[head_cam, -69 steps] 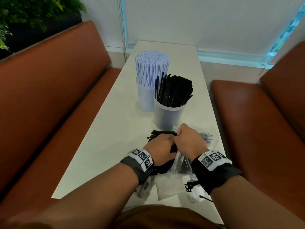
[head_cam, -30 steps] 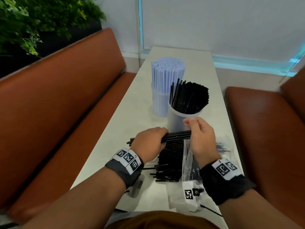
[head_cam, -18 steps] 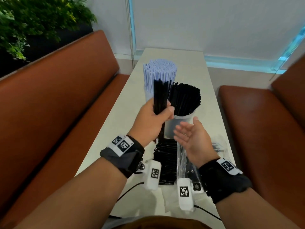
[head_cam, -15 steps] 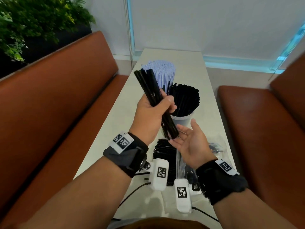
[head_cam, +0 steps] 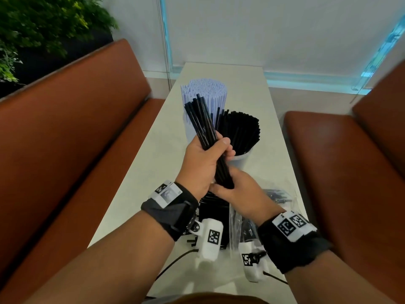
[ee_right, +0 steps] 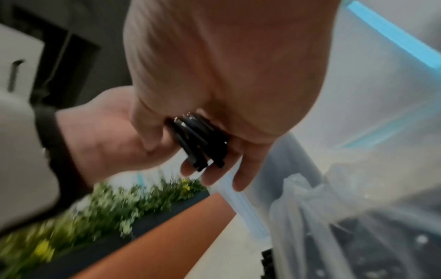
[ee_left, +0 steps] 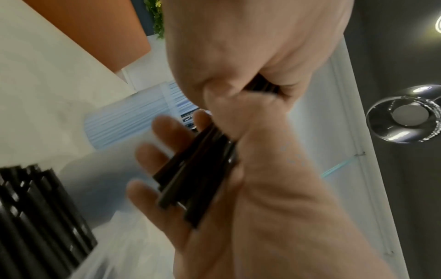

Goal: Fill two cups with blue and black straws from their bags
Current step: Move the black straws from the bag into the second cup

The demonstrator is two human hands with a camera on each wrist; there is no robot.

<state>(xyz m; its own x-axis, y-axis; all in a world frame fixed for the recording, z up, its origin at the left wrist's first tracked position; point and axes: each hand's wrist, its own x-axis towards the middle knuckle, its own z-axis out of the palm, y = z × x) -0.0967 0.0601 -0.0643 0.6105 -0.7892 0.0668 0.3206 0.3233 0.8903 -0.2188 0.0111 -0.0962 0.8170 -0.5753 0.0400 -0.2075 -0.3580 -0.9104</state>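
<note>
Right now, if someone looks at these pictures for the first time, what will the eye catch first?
First the bundle of black straws, tilted at the centre, gripped by the left hand with its lower ends against the open right hand. Behind it on the white table stand two packed cups, blue straws farther back and black straws nearer.

Long pale table [head_cam: 245, 88] between two brown leather benches: one [head_cam: 72, 132] on left, one [head_cam: 341, 154] on right. Green leafy plant [head_cam: 39, 20] behind left bench, with small yellow flowers in right wrist view. White wall [head_cam: 274, 27] at far end, with light-blue glowing strip [head_cam: 311, 76] along its base. Round metal ceiling lamp [ee_left: 405, 116] in left wrist view.
</note>
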